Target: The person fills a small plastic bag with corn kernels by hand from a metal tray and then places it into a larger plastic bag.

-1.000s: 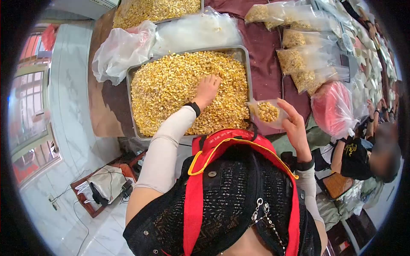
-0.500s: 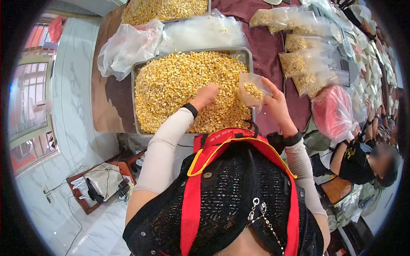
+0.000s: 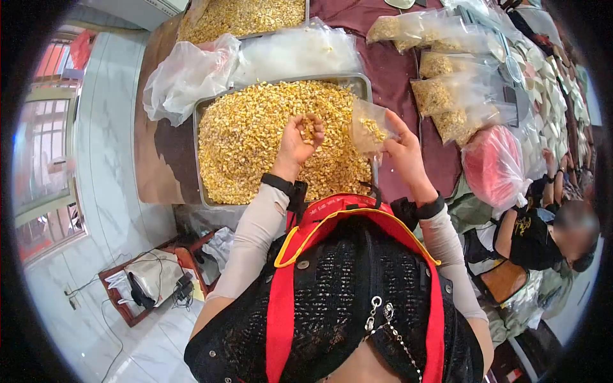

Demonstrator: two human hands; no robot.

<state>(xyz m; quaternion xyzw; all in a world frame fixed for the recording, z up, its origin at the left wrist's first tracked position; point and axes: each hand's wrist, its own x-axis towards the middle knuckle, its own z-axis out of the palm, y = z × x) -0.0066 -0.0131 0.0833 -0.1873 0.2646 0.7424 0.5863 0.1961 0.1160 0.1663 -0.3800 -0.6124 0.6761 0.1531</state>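
Observation:
A metal tray (image 3: 196, 137) is heaped with small yellow corn-like kernels (image 3: 246, 143). Over the heap, my left hand (image 3: 297, 145) is turned palm up, its fingers curled around a small handful of kernels. To its right, my right hand (image 3: 406, 153) pinches the edge of a small clear plastic bag (image 3: 369, 127) between thumb and fingers. Some kernels lie inside that bag, which is at the tray's right edge. A gap separates my left hand from the bag.
Filled clear bags (image 3: 434, 96) lie in a row at the right on the dark red cloth (image 3: 396, 76). Behind the tray are flat plastic bags (image 3: 297, 51), a crumpled bag (image 3: 188, 76) and another kernel tray (image 3: 246, 32). A red bag (image 3: 491, 166) and a co-worker (image 3: 536, 236) are at right.
My left hand has come up out of the heap, moved slightly left and turned palm up with kernels in it. My right hand still holds the bag in nearly the same place.

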